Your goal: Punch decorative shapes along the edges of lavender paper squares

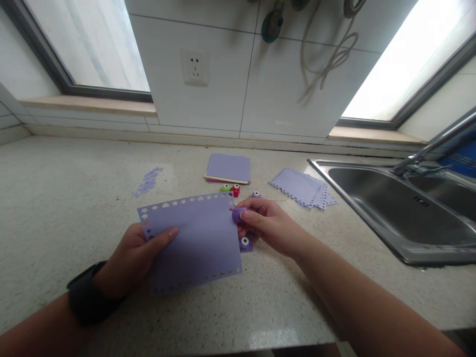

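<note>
Because it appears thin and light, the purple sheet [201,243] will probably bend and crease easily, and its margins, weakened by cut-outs, could tear; the plain middle or a broad flat grip at the side suits it best. It is held up between the two hands, its long axis seeming to run from the left hand towards the right, with the right end angled slightly farther from the person. The left hand [128,260] clasps the sheet's left side, thumb flat on top and the fingers hidden underneath. The right hand [273,225] pinches a purple punch [237,216] between thumb and fingers at the sheet's right edge, near the far corner. The punch looks like hard, compact plastic, best gripped by its body; its exact facing is hard to tell.

Just below the right hand sits another purple punch [245,243]; just beyond it are a green punch [225,188] and a red punch [236,190]. Farther ahead, between the hands, lies a paper stack [229,167] on the worktop [70,198]. Paper scraps [148,181] lie ahead of the left hand, fanned punched sheets [297,186] ahead and right of the right hand.
</note>
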### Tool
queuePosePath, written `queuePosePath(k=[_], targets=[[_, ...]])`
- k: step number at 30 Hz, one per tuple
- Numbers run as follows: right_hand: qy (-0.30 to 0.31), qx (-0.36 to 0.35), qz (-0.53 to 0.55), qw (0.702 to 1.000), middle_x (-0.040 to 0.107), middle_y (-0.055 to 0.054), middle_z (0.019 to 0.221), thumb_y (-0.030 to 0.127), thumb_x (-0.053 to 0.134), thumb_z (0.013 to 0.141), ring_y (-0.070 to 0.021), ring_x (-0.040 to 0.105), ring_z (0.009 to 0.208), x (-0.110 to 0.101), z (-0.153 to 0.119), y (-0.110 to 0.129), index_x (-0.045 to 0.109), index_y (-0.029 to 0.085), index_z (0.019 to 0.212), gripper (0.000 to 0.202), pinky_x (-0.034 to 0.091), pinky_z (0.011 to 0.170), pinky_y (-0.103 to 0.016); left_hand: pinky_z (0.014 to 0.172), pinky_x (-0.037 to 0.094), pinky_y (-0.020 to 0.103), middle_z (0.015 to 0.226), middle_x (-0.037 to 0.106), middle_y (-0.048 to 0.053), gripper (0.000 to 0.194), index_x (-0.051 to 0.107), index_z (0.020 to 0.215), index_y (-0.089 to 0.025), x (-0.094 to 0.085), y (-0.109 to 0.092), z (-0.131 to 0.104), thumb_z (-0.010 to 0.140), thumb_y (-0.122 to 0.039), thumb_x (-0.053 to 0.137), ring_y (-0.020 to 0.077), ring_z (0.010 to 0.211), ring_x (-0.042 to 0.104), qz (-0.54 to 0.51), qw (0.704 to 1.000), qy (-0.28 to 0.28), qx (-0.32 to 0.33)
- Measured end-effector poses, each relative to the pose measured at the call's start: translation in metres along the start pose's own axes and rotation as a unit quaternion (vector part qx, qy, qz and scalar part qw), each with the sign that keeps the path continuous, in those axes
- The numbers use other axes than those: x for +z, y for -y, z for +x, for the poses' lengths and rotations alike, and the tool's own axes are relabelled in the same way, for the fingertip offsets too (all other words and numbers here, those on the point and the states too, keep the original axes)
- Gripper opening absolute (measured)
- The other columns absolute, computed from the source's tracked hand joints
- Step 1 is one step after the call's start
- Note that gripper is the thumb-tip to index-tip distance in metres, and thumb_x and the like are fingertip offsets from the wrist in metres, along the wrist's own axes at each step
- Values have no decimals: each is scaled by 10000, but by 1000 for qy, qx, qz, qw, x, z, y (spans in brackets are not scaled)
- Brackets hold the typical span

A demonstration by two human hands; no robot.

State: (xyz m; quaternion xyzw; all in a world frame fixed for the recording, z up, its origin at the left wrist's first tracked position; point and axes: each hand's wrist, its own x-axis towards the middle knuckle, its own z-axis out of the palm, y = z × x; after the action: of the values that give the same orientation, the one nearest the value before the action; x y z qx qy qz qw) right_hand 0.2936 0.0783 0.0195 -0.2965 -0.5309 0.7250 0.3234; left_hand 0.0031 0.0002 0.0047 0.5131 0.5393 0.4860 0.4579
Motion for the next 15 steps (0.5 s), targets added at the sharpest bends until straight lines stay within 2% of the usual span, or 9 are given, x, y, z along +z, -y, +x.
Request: queuePosePath(k=[6,11,15], targets=[[-3,-1,-10,1000,760,-39,799,406,862,865,-126,726,679,-4,0,-4,743,162,1028,317,586,609,-228,561,652,311,791,834,38,158,843,861,-281,0,0,1,865,-415,760,254,643,776,-18,1000,15,0],[-2,2,-13,1000,751,-34,806,403,856,872,-126,715,670,-5,-1,-5,729,167,1039,315,584,586,-230,556,642,300,746,819,32,180,838,831,-271,0,1,0,835,-446,799,249,648,770,-32,999,13,-17],[8,3,-14,1000,743,-27,793,416,836,894,-125,710,668,-4,-1,-6,724,177,1017,291,582,582,-228,577,650,314,774,826,41,232,851,887,-269,-1,2,0,826,-489,810,252,667,772,-41,999,13,-25]])
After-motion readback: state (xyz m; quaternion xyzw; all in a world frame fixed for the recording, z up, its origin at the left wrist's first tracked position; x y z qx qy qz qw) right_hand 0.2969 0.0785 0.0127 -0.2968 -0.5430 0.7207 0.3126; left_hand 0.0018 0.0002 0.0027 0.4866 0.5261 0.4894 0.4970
